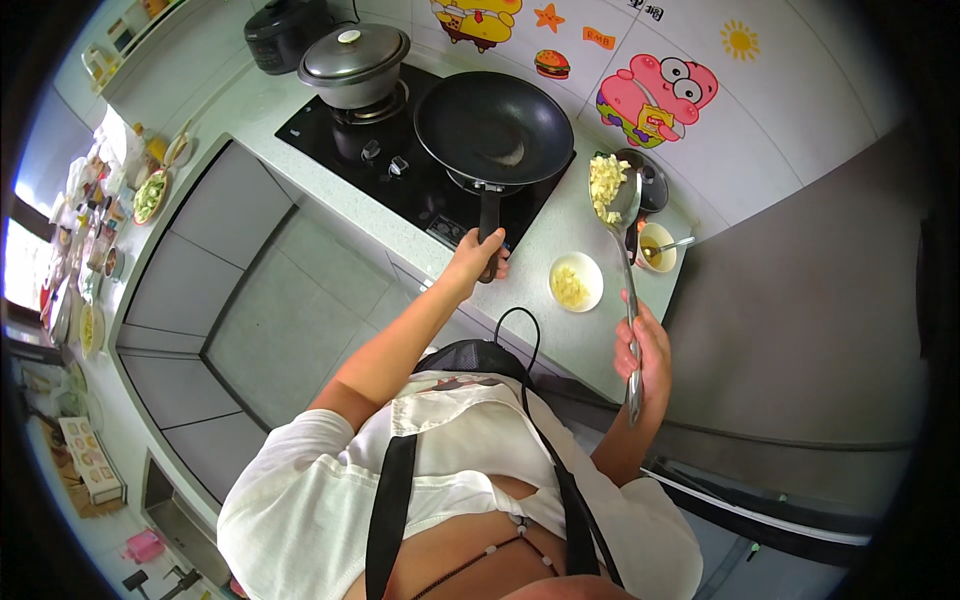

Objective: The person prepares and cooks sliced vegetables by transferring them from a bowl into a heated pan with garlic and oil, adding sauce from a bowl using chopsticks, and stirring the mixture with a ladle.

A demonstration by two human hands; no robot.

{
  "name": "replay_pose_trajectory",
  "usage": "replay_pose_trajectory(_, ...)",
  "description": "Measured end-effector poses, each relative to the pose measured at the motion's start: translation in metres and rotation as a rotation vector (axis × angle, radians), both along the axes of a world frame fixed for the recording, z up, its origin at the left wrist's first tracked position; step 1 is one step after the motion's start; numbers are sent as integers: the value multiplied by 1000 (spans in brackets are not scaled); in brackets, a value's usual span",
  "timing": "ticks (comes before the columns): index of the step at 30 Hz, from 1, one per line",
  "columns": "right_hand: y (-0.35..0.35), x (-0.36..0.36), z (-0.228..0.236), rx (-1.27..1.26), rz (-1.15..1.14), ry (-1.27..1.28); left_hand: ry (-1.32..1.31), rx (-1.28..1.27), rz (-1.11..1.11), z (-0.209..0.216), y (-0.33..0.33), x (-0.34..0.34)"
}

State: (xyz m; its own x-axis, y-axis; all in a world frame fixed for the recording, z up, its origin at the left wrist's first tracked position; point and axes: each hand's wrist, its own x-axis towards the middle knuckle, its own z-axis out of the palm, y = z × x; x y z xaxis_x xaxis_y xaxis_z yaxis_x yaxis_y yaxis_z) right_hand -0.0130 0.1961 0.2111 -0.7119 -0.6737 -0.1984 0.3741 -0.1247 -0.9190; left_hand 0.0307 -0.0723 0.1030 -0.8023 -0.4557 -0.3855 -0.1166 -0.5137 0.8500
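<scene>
Black frying pan: top centre of the frame, over the right-hand burner of the hob; a glossy pale patch shows on its inner surface, and its handle points toward the lower edge.
Left hand: near the centre, fingers curled around the end of the pan's handle, thumb along the top.
Right hand: right of centre, closed around the handle of a steel ladle, which runs nearly upright in the frame.
Ladle's load: chopped pale-yellow food heaped in its bowl, to the right of the pan and apart from it.
White bowl: centre right on the worktop, between the hands, with finely chopped yellowish bits inside.
Small cup-like bowl: right of the white bowl, holding amber liquid and a spoon.
Dark lidded pot: behind the ladle's head, partly hidden.
Grey pot: upper left, lid on, over the other burner.
</scene>
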Motion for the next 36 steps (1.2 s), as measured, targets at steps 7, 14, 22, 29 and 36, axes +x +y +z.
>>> replay_pose_trajectory(7,-5,0,-1,6,3,-19,24,-102,92,-1,-25,53)
replay_pose_trajectory(14,-17,-6,-7,31,22,-10,47,11,292,12,-43,161)
replay_pose_trajectory(22,-40,-8,-3,34,72,-10,101,66,383,12,-29,159)
replay_pose_trajectory(29,-43,-7,-4,26,88,-15,99,28,273,20,-19,152)
replay_pose_trajectory(36,-38,-10,-6,36,81,-34,75,35,276,16,-19,155)
